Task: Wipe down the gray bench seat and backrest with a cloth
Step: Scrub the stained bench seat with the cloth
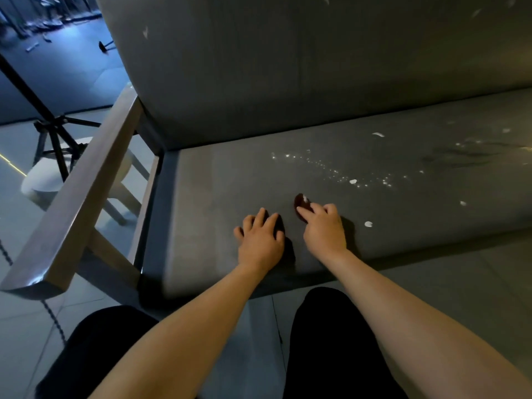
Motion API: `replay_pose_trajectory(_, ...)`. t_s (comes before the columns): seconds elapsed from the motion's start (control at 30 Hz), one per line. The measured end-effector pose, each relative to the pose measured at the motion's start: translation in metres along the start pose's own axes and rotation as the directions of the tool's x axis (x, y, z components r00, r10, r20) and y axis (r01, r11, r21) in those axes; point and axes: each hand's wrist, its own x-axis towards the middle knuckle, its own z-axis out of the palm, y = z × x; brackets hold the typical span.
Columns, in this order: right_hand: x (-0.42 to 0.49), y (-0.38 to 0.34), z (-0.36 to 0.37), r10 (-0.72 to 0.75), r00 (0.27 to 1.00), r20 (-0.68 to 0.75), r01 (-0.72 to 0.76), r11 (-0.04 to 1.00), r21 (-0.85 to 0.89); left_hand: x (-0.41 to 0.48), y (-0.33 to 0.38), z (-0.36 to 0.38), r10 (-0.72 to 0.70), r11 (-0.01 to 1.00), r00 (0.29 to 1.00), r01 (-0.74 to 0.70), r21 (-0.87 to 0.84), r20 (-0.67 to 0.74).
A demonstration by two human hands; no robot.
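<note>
Head view: both bare hands are down on the gray bench seat [218, 197], near its front edge and toward its left end. The left hand [260, 243] is palm-down on the fabric; its fingers [260, 218] are slightly spread and bent at the knuckles, and nothing is visible in its grip. The right hand [325, 231] is just beside it. Its index finger [305, 211] is extended onto a small dark reddish-brown item [299, 200] lying on the seat, and the other fingers are curled in. The thumb is hidden, so I can't tell if it pinches the item. I also can't tell if that item is the cloth, and no other cloth is in frame. A trail of white specks [342, 177] runs across the seat beyond the right hand, with a larger white flake [368, 224] just right of it. The backrest [259, 67] rises behind, with a few pale marks. A wooden armrest [86, 197] sits at the bench's left end, with a black tripod [57, 139] on the tiled floor [460, 283] past it. The person's black-clad knees [331, 341] are at bottom, in front of the seat.
</note>
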Motion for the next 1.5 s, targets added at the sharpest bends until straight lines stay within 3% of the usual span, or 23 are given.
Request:
replay_pose_trajectory(0.1,0.0,0.022,-0.012,0.131,0.991,-0.016,-0.131,0.99,-0.053,-0.006,0.007,0.01,0.058,0.998,0.998,-0.058,0.022,-0.018)
replay_pose_trajectory(0.17,-0.004,0.012,-0.009,0.127,0.992,-0.026,-0.128,0.991,-0.045,-0.006,0.004,0.012,0.055,0.998,0.998,-0.054,0.032,-0.028)
replay_pose_trajectory(0.37,-0.029,-0.023,0.007,-0.16,0.986,0.045,0.149,0.97,0.191,-0.009,0.003,0.019,0.066,0.997,0.994,-0.062,0.052,-0.084)
replay_pose_trajectory(0.43,-0.031,-0.008,0.0,-0.183,0.983,0.03,0.177,0.974,0.141,-0.011,-0.001,0.02,0.117,0.991,0.99,-0.111,0.078,-0.076)
replay_pose_trajectory(0.53,-0.031,0.038,-0.016,-0.046,0.998,-0.045,0.046,0.999,0.001,-0.012,-0.006,0.02,0.167,0.982,0.985,-0.162,0.098,-0.044)
replay_pose_trajectory(0.67,-0.036,0.097,-0.036,0.234,0.958,-0.163,-0.239,0.971,-0.01,-0.012,-0.006,0.021,0.162,0.983,0.986,-0.158,0.088,-0.043)
replay_pose_trajectory(0.8,-0.037,0.078,-0.026,0.304,0.934,-0.189,-0.301,0.953,0.046,-0.011,-0.005,0.02,0.165,0.983,0.985,-0.16,0.085,-0.046)
replay_pose_trajectory(0.87,-0.038,0.053,-0.019,0.247,0.954,-0.17,-0.239,0.969,0.065,-0.012,-0.004,0.019,0.158,0.984,0.986,-0.153,0.09,-0.044)
replay_pose_trajectory(0.97,-0.046,0.006,-0.004,0.041,0.991,-0.128,-0.035,0.998,0.045,-0.013,-0.001,0.019,0.139,0.987,0.989,-0.134,0.093,-0.047)
replay_pose_trajectory(1.1,-0.053,-0.009,0.002,-0.157,0.983,-0.095,0.164,0.984,0.07,-0.015,-0.001,0.021,0.148,0.985,0.987,-0.142,0.096,-0.058)
replay_pose_trajectory(1.17,-0.042,0.012,-0.002,-0.109,0.99,-0.093,0.111,0.994,0.013,-0.015,-0.004,0.022,0.16,0.982,0.986,-0.154,0.111,-0.044)
replay_pose_trajectory(1.33,-0.011,0.064,-0.023,0.257,0.959,-0.123,-0.262,0.965,-0.021,-0.012,-0.002,0.023,0.186,0.976,0.981,-0.179,0.121,-0.05)
replay_pose_trajectory(1.43,-0.016,0.046,-0.02,0.31,0.942,-0.126,-0.31,0.951,0.022,-0.012,-0.001,0.021,0.166,0.984,0.986,-0.163,0.076,-0.033)
replay_pose_trajectory(1.5,-0.026,0.017,-0.013,0.249,0.963,-0.107,-0.243,0.968,0.058,-0.012,-0.002,0.018,0.167,0.985,0.986,-0.166,0.037,-0.015)
